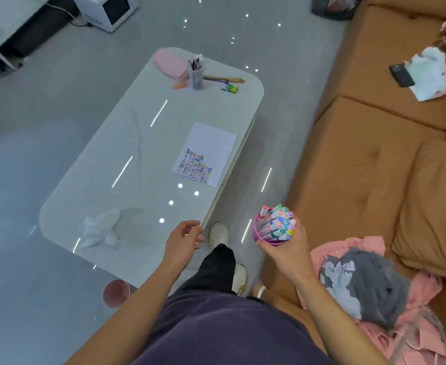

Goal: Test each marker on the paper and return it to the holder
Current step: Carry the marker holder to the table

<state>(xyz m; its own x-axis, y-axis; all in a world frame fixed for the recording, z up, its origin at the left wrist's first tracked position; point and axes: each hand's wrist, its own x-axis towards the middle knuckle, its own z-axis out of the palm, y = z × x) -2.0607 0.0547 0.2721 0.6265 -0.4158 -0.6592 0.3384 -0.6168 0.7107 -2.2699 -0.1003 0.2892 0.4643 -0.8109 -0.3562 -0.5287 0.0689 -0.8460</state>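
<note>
1. The right hand (282,248) is clamped around the pink holder (265,237), carried off the counter (137,159) and packed with capped markers (278,222).
2. The left hand (183,239) hangs empty, fingers loosely apart, over the counter's near edge.
3. The paper (207,154) carries rows of squiggles.
4. Best set the holder down upright near the paper, so nothing spills.

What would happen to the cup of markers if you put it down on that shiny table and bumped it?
The cup might tip, since the markers stick up well above its rim, so it looks top-heavy. The table looks glossy, so the cup might slide first. Spilled markers would probably roll, as they look round.
</note>
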